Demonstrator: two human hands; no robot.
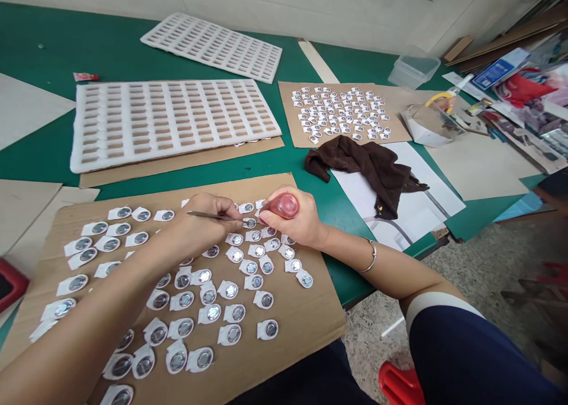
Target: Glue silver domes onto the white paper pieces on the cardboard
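Forearms enter from the lower edge, the left one large and partly cut off at the bottom left corner. Left hand point(202, 218) is closed around a pair of tweezers point(215, 217), which lie nearly level with the tips pointing right. Tweezer tips meet one small white-backed round piece point(251, 222) on the near cardboard sheet point(306, 316). Right hand point(295, 218) is wrapped around a small pink squeeze bottle point(284, 205), its nozzle aimed left and down at that same piece, so the piece sits between the two hands, just under both tools. Whether the nozzle touches the piece cannot be told; fingers hide the tip. Right wrist carries one thin bangle point(370, 257). Around the hands lie several dozen like pieces in loose rows; an exact count is not possible, since the left arm covers some and the lower left ones run out of view. Farther off on the green desk point(39, 132): two white foam trays point(173, 121) with slotted cells, one second cardboard sheet point(390, 118) bearing many more small pieces, too small to count, and one dark brown cloth point(368, 168). Right edge clutter is blurred and not identifiable.
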